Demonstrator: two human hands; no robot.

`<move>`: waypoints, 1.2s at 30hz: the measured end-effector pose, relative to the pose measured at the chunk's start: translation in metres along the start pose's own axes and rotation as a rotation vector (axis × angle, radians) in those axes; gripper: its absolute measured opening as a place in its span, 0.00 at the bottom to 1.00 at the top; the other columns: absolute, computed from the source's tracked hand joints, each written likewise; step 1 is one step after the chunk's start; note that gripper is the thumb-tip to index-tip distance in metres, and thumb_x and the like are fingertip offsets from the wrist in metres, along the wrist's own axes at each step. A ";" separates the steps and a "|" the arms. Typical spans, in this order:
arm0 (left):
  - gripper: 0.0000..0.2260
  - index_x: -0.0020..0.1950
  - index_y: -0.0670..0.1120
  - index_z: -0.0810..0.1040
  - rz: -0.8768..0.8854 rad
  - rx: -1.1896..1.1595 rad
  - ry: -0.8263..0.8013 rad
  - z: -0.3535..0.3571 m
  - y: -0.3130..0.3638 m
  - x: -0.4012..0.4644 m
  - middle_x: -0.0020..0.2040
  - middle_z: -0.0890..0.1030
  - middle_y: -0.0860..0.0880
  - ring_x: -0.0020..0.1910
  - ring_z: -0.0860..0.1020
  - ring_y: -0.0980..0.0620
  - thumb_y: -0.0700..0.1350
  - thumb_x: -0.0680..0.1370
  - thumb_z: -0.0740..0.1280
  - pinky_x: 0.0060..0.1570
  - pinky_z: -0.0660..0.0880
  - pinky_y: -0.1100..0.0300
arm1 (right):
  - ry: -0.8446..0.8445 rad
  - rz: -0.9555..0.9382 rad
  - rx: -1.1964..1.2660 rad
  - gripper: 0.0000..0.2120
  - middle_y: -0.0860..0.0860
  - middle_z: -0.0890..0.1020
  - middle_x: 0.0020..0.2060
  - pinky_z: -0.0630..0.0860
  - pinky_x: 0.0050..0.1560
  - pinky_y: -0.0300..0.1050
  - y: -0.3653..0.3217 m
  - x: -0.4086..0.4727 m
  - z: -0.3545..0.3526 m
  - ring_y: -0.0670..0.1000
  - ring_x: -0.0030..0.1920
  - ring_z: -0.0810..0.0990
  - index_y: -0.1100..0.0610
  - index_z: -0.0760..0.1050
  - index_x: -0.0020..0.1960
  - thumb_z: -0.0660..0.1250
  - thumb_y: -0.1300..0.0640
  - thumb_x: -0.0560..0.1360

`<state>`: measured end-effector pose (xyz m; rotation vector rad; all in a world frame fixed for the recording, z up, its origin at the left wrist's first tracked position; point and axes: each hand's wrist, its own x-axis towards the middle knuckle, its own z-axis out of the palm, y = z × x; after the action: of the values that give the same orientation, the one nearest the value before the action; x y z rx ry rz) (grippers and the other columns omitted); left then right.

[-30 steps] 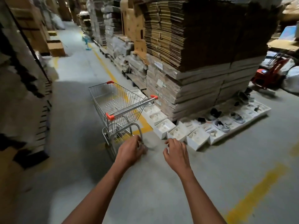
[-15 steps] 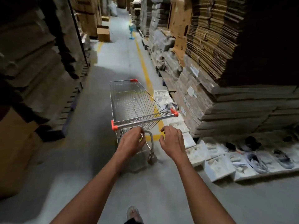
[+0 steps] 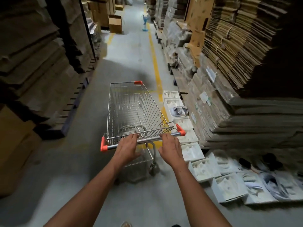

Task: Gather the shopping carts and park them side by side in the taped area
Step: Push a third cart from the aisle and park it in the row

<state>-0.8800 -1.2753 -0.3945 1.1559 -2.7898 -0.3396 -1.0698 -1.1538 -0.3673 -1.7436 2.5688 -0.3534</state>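
Down a warehouse aisle, between stacks of flattened cardboard [image 3: 237, 46] on our right and more cartons on our left, we see one shopping cart [image 3: 134, 110] standing on the grey concrete floor [image 3: 91, 112]. Its wire basket holds nothing, and it points away from us along the aisle. Its right side lies just over a yellow floor line [image 3: 155, 59].

Our left hand [image 3: 127, 148] lies on the cart's metal handle bar [image 3: 142, 141], fingers reaching over the bar; thumb spread low, below the bar. Our right hand [image 3: 171, 149] lies on the same bar nearer the orange end cap [image 3: 180, 130], fingers over the top. Whether either hand's fingers wrap fully round the bar, we cannot tell.

White open trays [image 3: 203, 169] with moulded inserts and shoes sit in a row on the floor just right of the cart. Far down the aisle: an open brown box [image 3: 115, 23] and a small blue fan [image 3: 145, 23].
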 end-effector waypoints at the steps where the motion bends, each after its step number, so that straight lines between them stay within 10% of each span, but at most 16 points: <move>1: 0.31 0.70 0.52 0.69 -0.001 0.023 -0.031 0.002 -0.001 0.007 0.61 0.72 0.52 0.59 0.73 0.51 0.60 0.71 0.74 0.59 0.71 0.53 | -0.021 -0.009 0.009 0.23 0.51 0.77 0.58 0.72 0.62 0.50 0.003 0.005 0.003 0.55 0.59 0.75 0.53 0.72 0.66 0.72 0.58 0.72; 10: 0.10 0.49 0.54 0.77 -0.131 0.073 -0.281 0.008 -0.005 0.064 0.55 0.80 0.50 0.48 0.79 0.51 0.56 0.75 0.72 0.46 0.79 0.53 | -0.223 -0.232 -0.104 0.15 0.48 0.77 0.53 0.70 0.62 0.51 0.040 0.080 0.039 0.53 0.56 0.77 0.49 0.74 0.57 0.69 0.49 0.72; 26: 0.16 0.47 0.49 0.81 -0.563 0.296 -0.301 0.039 0.049 0.082 0.44 0.85 0.49 0.46 0.84 0.47 0.61 0.71 0.69 0.43 0.76 0.56 | -0.402 -0.605 -0.219 0.12 0.46 0.72 0.32 0.62 0.29 0.44 0.101 0.136 0.046 0.49 0.31 0.71 0.49 0.76 0.47 0.66 0.41 0.77; 36: 0.12 0.46 0.50 0.81 -0.599 0.246 -0.281 0.040 0.086 0.096 0.42 0.83 0.51 0.44 0.83 0.49 0.58 0.74 0.68 0.44 0.76 0.56 | -0.408 -0.668 -0.222 0.17 0.48 0.73 0.35 0.66 0.37 0.44 0.133 0.155 0.036 0.52 0.35 0.71 0.50 0.79 0.51 0.65 0.37 0.76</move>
<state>-1.0139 -1.2772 -0.4110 2.1561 -2.6917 -0.2158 -1.2449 -1.2553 -0.4108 -2.4095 1.7537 0.2790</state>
